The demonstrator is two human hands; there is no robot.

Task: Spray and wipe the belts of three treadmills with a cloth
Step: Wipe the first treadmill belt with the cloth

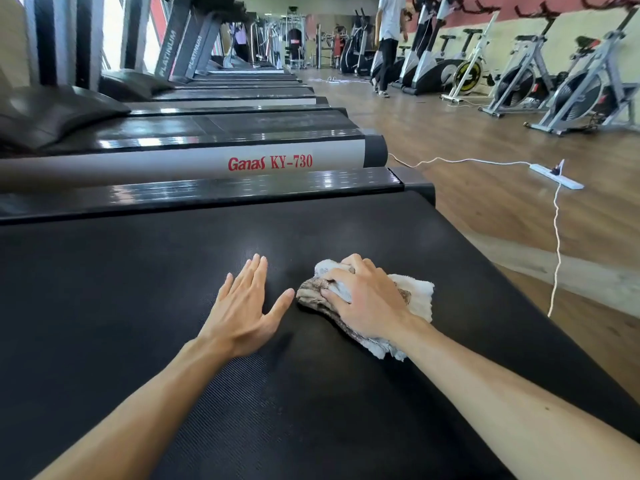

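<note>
A black treadmill belt (pixel 138 289) fills the lower part of the head view. My right hand (pixel 367 299) grips a crumpled, soiled white cloth (pixel 419 296) and holds it down on the belt, right of centre. My left hand (pixel 242 306) lies flat on the belt just left of the cloth, fingers straight and together, thumb spread toward the cloth. No spray bottle shows in the frame.
Beyond the belt a silver side rail (pixel 173 166) reads "Ganas KY-730", with a row of further treadmills (pixel 242 95) behind it. A white power strip (pixel 556 174) and its cord (pixel 557 244) lie on the wooden floor at right. Exercise bikes (pixel 519 81) line the far wall; a person (pixel 388 46) walks there.
</note>
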